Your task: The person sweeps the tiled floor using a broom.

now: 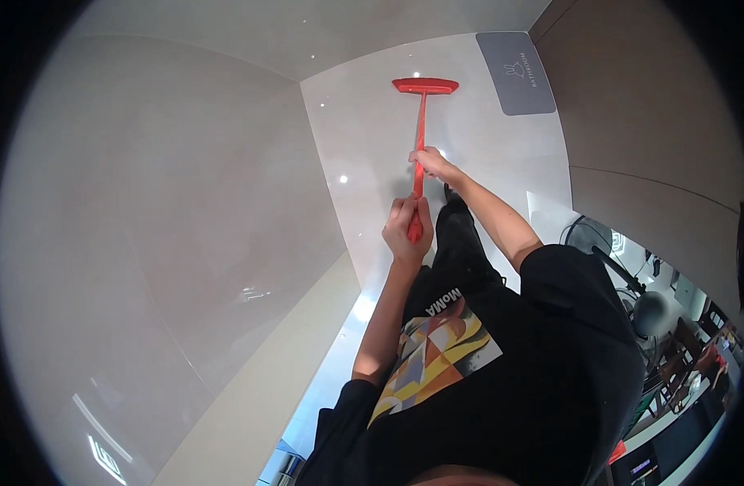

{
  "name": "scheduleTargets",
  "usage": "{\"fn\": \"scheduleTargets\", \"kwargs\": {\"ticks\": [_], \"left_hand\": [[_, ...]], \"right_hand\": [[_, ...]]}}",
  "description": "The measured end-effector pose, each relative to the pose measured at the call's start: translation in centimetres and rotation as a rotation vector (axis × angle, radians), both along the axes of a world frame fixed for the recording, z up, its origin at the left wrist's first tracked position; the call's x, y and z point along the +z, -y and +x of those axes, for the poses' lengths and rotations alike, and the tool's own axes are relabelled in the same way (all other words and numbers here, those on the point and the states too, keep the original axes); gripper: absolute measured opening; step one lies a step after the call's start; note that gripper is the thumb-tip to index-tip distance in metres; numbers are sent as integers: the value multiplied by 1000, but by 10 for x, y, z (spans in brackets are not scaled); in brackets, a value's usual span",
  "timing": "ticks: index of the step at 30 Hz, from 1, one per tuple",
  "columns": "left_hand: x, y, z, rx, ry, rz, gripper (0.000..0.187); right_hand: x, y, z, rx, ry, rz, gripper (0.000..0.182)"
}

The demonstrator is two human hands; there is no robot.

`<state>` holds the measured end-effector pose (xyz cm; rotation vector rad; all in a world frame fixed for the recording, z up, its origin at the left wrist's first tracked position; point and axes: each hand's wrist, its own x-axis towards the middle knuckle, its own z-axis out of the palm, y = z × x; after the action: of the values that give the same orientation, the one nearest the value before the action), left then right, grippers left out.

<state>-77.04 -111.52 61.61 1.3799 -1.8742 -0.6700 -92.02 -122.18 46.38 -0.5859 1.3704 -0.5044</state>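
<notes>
A red broom (pixel 421 121) stretches away from my body over the pale glossy floor (pixel 364 113). Its wide red head (pixel 425 86) rests on the floor, and the handle points back toward me. My left hand (pixel 406 225) is closed around the handle near its end. Farther up the handle, my right hand (pixel 433 162) grips it, fingers wrapped round. The bristles are mostly hidden beneath the head.
A grey bathroom mat (pixel 517 73) lies at the upper right beside a brown panel (pixel 647 105). A glossy wall (pixel 170 194) rises on the left. Chairs (pixel 681 360) and other items stand at the lower right.
</notes>
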Motion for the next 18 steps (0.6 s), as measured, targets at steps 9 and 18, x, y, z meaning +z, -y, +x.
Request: {"fn": "scheduleTargets", "kwargs": {"ticks": [9,18], "left_hand": [[120,-52,71,-78,-29,-54,16],[123,-85,41,-205,42,31,18]], "right_hand": [[97,-111,93,-63,572,210,45],[98,-161,72,-335,840,223,40]]}}
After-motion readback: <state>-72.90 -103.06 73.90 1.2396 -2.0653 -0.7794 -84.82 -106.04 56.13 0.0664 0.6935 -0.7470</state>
